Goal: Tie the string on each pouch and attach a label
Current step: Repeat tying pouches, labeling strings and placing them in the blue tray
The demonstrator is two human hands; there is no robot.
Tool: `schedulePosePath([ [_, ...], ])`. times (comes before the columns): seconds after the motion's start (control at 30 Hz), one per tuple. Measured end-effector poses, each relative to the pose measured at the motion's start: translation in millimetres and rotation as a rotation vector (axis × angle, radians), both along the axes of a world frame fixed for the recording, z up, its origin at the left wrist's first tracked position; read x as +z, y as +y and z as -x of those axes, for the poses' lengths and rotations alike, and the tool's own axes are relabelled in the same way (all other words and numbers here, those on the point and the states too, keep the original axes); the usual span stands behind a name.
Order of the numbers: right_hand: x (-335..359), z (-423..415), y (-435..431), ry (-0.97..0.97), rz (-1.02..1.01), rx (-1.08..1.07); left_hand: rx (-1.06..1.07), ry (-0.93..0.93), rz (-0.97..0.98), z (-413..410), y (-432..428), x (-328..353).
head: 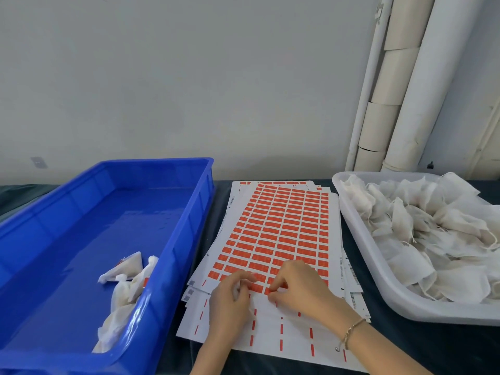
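Both hands are down on the near end of the top label sheet (281, 226). The right hand (297, 288) has thumb and forefinger pinched on the edge of one orange label (268, 290) in the lowest full row. The left hand (230, 296) lies just beside it with fingers curled and the forefinger tip on the paper. A bit of white shows under those fingers, and whether it is a pouch or bare backing I cannot tell. The step looks like peeling a single label. It should go best if the left hand keeps the backing pressed flat close to the label while the right lifts one corner first and draws it back low and slowly, so the neighbouring labels stay put and the sticker does not curl onto itself. Touching only the edge would keep the adhesive clean. The unfinished pouches (422, 226) are heaped in the white tray (351, 220) to the right, and a few pouches (127, 269), one showing a bit of orange, lie in the blue crate (189, 212) to the left, so most of the work seems still ahead.
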State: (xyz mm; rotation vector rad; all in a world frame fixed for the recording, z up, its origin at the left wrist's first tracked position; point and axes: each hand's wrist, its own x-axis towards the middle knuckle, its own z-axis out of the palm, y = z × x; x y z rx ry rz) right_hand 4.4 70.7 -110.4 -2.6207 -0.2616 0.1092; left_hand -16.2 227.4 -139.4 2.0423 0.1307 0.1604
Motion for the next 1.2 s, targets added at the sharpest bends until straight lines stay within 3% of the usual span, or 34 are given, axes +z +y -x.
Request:
schedulePosePath([
  [0.13, 2.5, 0.5, 7.9, -0.054, 0.1, -0.018, -0.021, -0.023, -0.031, 0.4, 2.3, -4.4],
  [0.43, -13.9, 32.1, -1.9, -0.286, 0.044, -0.103, -0.157, -0.051, -0.165, 4.4, 5.5, -3.4],
  [0.57, -8.4, 41.4, -21.2, -0.127, -0.149, -0.068, -0.274, 0.0, -0.229, 3.6, 9.0, -1.1],
  [0.67, -6.4, 47.1, -34.6, 0.006, 0.016, 0.034, -0.341, 0.04, -0.25, 1.5, 12.6, 2.3],
  [0.9, -10.5, 50.3, -40.7, -0.153, 0.241, 0.231, -0.42, 0.033, -0.264, 2.3, 11.7, 9.1],
  [1.1, -6.3, 52.8, -40.3, -0.27, 0.139, 0.202, -0.438, -0.07, -0.341, 1.2, 11.4, 10.0],
  [1.2, 1.3, 62.8, -36.9, -0.506, 0.07, 0.133, -0.433, -0.15, -0.325, 2.2, 9.0, 10.8],
])
